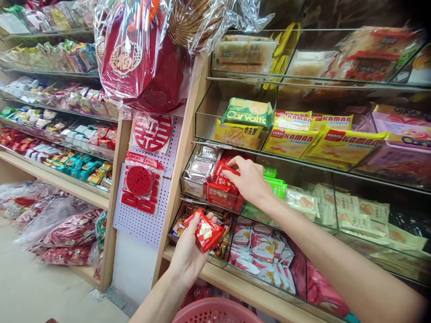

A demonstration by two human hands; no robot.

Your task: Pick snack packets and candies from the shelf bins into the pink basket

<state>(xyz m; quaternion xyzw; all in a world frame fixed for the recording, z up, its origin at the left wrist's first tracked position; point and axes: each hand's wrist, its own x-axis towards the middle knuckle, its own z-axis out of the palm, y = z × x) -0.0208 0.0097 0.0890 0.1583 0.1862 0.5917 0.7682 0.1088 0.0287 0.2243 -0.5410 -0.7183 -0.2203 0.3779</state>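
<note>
My left hand (pixel 186 256) is closed around a shiny red snack packet (pixel 208 232) with a pale picture on it, in front of the lower shelf bins. My right hand (pixel 249 180) reaches over the clear front of a shelf bin, its fingers pinching another red snack packet (pixel 220 176). More red packets lie under it, partly hidden by the hand and the clear panel. Silver packets (pixel 201 167) fill the left side of that bin row, and green packets (pixel 276 186) show just right of my right hand.
A pink plastic basket (pixel 217 309) stands below my hands. White-and-pink packets (pixel 262 249) fill a lower bin. Above are yellow wafer packs (pixel 289 137) behind clear edges. A wrapped dark red bag (pixel 143 63) hangs left of the wooden upright (pixel 188 116). Candy shelves (pixel 63 134) run along the left.
</note>
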